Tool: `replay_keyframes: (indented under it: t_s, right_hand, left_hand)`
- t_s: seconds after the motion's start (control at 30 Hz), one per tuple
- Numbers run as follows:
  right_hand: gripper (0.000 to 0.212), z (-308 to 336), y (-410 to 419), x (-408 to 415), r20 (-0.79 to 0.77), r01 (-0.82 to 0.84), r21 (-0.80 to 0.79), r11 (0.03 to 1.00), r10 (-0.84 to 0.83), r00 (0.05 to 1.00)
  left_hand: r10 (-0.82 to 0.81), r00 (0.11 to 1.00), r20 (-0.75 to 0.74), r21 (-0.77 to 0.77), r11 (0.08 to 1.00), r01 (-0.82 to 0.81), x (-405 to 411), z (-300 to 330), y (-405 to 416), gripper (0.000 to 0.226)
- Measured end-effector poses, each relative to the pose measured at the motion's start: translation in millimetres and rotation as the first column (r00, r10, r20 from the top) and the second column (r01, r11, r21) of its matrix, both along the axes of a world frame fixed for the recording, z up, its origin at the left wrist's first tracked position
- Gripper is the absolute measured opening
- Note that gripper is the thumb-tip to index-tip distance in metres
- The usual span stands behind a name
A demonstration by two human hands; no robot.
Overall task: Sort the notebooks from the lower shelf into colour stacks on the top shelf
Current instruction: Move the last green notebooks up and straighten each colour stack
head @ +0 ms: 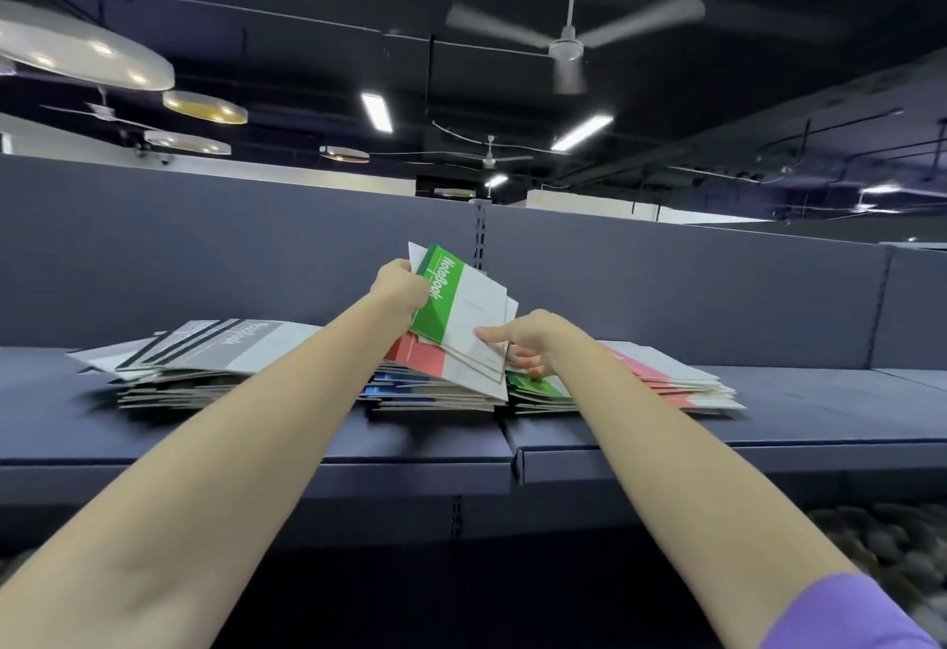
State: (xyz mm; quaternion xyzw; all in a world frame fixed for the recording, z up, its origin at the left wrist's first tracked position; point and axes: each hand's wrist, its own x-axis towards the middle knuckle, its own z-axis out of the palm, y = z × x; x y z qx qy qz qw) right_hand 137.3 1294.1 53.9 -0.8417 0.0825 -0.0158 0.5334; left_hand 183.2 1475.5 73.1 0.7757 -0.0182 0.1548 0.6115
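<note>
Here, reading from the left: on the top shelf point(256, 443) lies the grey stack point(200, 356), a pile of grey-and-black notebooks slightly fanned, well apart from either hand. Next comes my left hand point(397, 289), raised above the shelf, its fingers curled round the upper left corner of the held bundle point(461, 320). I see several notebooks in it, the green one foremost and a red cover showing beneath. The bundle is tilted, its long axis running from upper left down to lower right, with its lower edge resting on or just over the middle stack point(430, 395), where blue covers show. My right hand point(533, 343) meets the bundle at its lower right edge: the fingers point(492, 335) pinch the edge of the front sheets, the rest curled underneath, though I cannot tell exactly how many covers they hold. Just beside and below that hand lies the green stack point(538, 387), and touching it further right the red stack point(666, 382).

I judge the step in hand to be peeling the green notebook off the bundle. The deciding relation is that its matching pile lies directly under the right hand, which is the nearer hand; the left merely steadies the remainder.
</note>
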Motion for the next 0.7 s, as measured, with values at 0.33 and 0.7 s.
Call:
replay_keyframes:
  t_s: [0.33,0.7]
  right_hand:
    - [0.031,-22,-28,-3,0.192,0.255,0.037,0.966,-0.257,0.947]
    - [0.016,-23,-59,-18,0.259,0.527,-0.459,0.715,-0.46,0.85]
  left_hand:
    - [-0.026,0.997,-0.067,0.125,0.992,0.034,0,-6,8,0.053]
    - [-0.013,1.0,-0.027,0.097,0.995,0.015,3,-9,16,0.039]
